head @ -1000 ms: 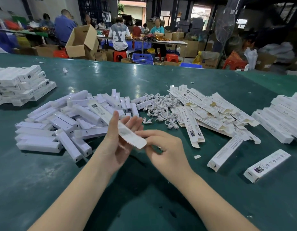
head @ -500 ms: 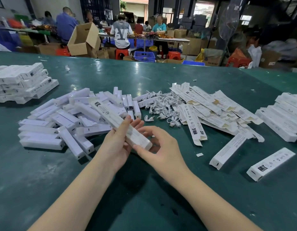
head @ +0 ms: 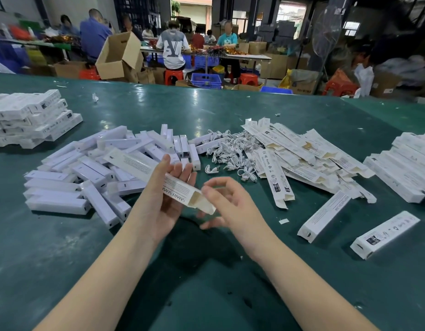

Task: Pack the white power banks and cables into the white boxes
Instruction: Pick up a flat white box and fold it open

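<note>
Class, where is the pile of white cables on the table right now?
In the head view, the cables lie mid-table, between the power banks on the left and the flat boxes on the right.
</note>
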A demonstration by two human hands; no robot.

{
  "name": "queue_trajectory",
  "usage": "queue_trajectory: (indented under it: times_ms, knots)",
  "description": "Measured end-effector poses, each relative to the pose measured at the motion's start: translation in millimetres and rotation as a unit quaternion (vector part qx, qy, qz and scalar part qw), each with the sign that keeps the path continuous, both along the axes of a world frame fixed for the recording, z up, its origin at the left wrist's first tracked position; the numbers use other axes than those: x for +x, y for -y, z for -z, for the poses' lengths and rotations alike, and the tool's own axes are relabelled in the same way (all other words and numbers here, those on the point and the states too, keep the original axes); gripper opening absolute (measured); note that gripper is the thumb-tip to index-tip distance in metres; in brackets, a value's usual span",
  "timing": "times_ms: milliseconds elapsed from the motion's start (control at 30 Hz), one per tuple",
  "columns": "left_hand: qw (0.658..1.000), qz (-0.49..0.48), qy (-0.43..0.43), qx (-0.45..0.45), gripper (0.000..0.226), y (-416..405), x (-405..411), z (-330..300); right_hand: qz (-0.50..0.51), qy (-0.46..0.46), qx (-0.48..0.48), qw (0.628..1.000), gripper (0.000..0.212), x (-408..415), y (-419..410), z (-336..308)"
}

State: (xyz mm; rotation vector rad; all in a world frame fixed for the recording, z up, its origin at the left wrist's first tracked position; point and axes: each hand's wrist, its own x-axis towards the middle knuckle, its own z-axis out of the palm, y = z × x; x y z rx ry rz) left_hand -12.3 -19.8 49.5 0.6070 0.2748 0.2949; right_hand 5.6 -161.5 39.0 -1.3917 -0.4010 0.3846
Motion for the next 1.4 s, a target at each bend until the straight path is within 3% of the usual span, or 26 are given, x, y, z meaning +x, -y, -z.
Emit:
queue_trajectory:
  times_ms: [100, 200, 367, 600, 800, 1033, 1400]
  knots:
    - [0.999, -0.036, -0.017, -0.005, 0.036, 0.1, 4.7, 0.7, 0.03, 0.172, -0.093, 0.98, 0.024, -5.3, 3.8, 1.3]
    - [0.999, -0.039, -0.026, 0.013, 0.041, 1.3, 7.4, 4.3, 0.031, 0.243, -0.124, 0.962, 0.022, -7.1, 5.4, 2.7]
    - [0.999, -0.037, -0.036, 0.007, 0.048, 0.8, 9.7, 6.0, 0.05, 0.295, -0.128, 0.946, 0.015, -3.9, 3.1, 4.4]
    - [0.997, -0.038, -0.061, 0.017, 0.039, 2.7, 7.4, 4.3, 0.04, 0.325, -0.157, 0.932, 0.013, 0.3, 3.2, 8.3]
    - [0.998, -0.032, -0.061, 0.011, 0.039, 1.7, 6.1, 2.0, -0.048, 0.248, -0.138, 0.957, 0.019, -1.8, 6.7, 6.4]
    - [0.998, -0.009, -0.06, 0.011, 0.041, 2.4, 3.5, 3.0, -0.1, 0.175, -0.059, 0.978, 0.004, -5.6, 5.9, 5.3]
    - [0.998, 0.032, -0.044, 0.033, 0.057, 5.5, -2.2, 0.0, -0.101, 0.064, 0.012, 0.993, 0.035, -0.1, 2.6, 8.5]
